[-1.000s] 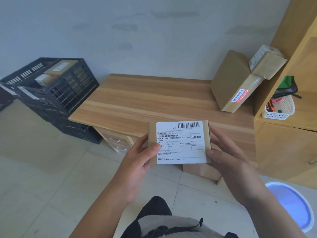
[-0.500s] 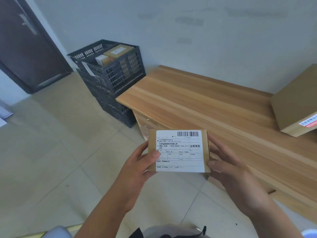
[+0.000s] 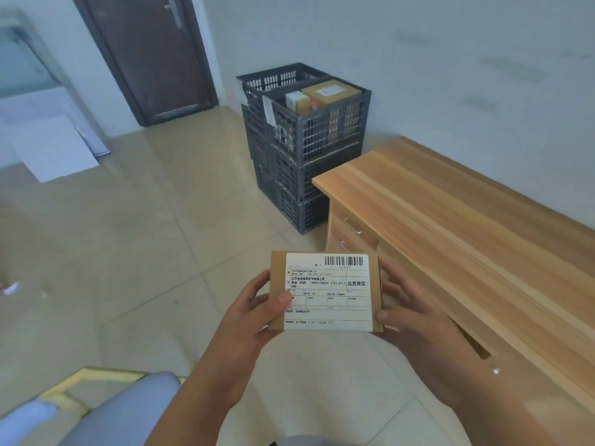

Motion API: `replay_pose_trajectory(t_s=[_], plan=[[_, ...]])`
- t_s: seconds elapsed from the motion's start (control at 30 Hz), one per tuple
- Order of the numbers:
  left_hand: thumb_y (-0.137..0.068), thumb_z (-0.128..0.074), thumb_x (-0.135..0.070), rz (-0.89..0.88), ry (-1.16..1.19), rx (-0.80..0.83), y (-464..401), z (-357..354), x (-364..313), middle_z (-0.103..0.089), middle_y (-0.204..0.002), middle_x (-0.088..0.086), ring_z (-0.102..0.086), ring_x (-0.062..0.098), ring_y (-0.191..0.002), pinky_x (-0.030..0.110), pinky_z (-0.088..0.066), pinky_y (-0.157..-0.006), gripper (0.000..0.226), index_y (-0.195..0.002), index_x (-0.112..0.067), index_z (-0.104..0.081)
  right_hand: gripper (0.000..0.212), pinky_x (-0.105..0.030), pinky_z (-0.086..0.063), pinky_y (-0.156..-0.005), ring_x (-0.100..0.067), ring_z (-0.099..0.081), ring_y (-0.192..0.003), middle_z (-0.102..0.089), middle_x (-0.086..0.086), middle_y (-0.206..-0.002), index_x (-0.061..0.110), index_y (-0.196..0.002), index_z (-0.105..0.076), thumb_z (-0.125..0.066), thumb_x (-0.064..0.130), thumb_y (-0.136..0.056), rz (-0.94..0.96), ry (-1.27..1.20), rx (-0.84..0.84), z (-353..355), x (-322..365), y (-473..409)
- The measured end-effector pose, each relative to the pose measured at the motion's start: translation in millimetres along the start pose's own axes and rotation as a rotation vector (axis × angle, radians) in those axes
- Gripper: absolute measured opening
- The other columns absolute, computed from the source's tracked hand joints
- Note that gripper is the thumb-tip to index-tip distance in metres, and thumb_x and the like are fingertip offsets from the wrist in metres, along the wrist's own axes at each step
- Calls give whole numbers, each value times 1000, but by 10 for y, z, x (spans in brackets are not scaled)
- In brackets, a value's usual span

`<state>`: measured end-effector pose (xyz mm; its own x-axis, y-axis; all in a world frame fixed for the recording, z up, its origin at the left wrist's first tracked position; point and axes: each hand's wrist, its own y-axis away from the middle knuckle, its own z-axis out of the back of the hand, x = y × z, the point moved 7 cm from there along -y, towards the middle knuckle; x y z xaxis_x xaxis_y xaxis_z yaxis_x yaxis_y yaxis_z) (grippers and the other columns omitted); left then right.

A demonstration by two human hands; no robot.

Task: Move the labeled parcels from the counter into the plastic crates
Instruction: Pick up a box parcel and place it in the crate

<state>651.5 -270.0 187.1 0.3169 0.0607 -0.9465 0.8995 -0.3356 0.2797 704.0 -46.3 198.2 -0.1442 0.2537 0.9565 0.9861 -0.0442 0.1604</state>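
A small brown parcel (image 3: 325,292) with a white barcode label faces up in front of me, above the tiled floor. My left hand (image 3: 248,323) grips its left edge with the thumb on the label. My right hand (image 3: 415,320) holds its right edge, thumb at the lower corner. A stack of dark plastic crates (image 3: 309,146) stands against the wall ahead, left of the wooden counter (image 3: 450,220). The top crate holds a brown labeled box (image 3: 330,91) and a smaller white-topped box (image 3: 297,99).
A dark door (image 3: 151,53) is at the back left. White boards (image 3: 48,136) lean by the left wall. A blue-cushioned chair (image 3: 106,410) sits at my lower left. The counter has drawers (image 3: 351,230) on its near side. Tiled floor lies between me and the crates.
The view has swung left: the crates now stand ahead in the centre, and the large boxes on the counter have gone out of sight. Both hands still hold the parcel.
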Motion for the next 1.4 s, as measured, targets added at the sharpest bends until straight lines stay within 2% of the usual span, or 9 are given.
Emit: replay_pose_trajectory(t_s=[0.23,0.47,0.63,0.77,0.9,1.03,1.13,1.23,1.4], plan=[[-67,-77,-48,26,55,-112,-48,1157,66,-75,-125,6,-71,25,-116,46,-50,-107,79,-140,-25,-59,69,-40,-53,-87,-20,-74,-104,-72,4,-128,45,-123,-73,-62,6,-67,-45,16,71,-1044,-359,-596],[-67,-80,-46,98,40,-92,-445,1703,-5,-76,-123,8,-71,25,-116,48,-50,-108,77,-139,-25,-61,74,-45,-52,-91,-28,-73,-110,-71,3,-131,46,-128,-70,-70,9,-64,-105,41,98,-1342,-408,-1140],[-70,-78,-43,83,4,-80,-1126,1995,-220,-74,-128,3,-68,21,-122,45,-43,-110,72,-137,-24,-64,75,-46,-51,-90,-24,-73,-110,-70,4,-133,45,-129,-69,-67,6,-66,-102,55,91,-1339,-376,-1905],[-73,-76,-40,85,-46,-51,-1817,2175,-537,-73,-131,5,-67,24,-124,41,-45,-105,68,-137,-20,-65,78,-48,-52,-90,-25,-73,-109,-69,3,-134,45,-131,-69,-73,13,-60,-86,15,96,-1324,-275,-2625],[-72,-77,-38,58,-79,-36,-2517,2280,-959,-73,-130,6,-68,25,-122,38,-48,-102,71,-138,-15,-64,72,-45,-50,-89,-22,-73,-106,-70,1,-133,42,-133,-68,-65,7,-70,-78,-30,84,-1292,-126,-3346],[-79,-73,-28,33,-94,-77,-3149,2433,-1226,-74,-127,7,-69,27,-121,37,-50,-99,61,-137,-13,-63,58,-43,-53,-91,-22,-72,-114,-71,0,-131,43,-129,-70,-70,18,-77,-68,-53,69,-1326,39,-4109],[-73,-77,-37,28,-71,-99,-3484,2614,-1324,-74,-128,7,-69,26,-120,39,-50,-100,70,-137,-14,-63,58,-44,-53,-93,-23,-71,-116,-71,-2,-131,42,-128,-71,-82,21,-75,-89,-37,74,-1409,86,-4581],[-73,-77,-41,36,-46,-114,-3793,2840,-1381,-73,-130,7,-69,27,-121,44,-48,-103,71,-137,-15,-63,58,-45,-53,-94,-23,-70,-118,-72,-2,-130,42,-127,-72,-82,30,-71,-115,-22,97,-1552,127,-4986],[-72,-77,-40,85,-6,-90,-4479,3238,-1444,-72,-131,8,-69,29,-121,43,-48,-103,71,-137,-15,-63,50,-43,-53,-90,-23,-70,-119,-73,-1,-129,38,-126,-73,-80,25,-78,-129,21,66,-1725,136,-5734]])
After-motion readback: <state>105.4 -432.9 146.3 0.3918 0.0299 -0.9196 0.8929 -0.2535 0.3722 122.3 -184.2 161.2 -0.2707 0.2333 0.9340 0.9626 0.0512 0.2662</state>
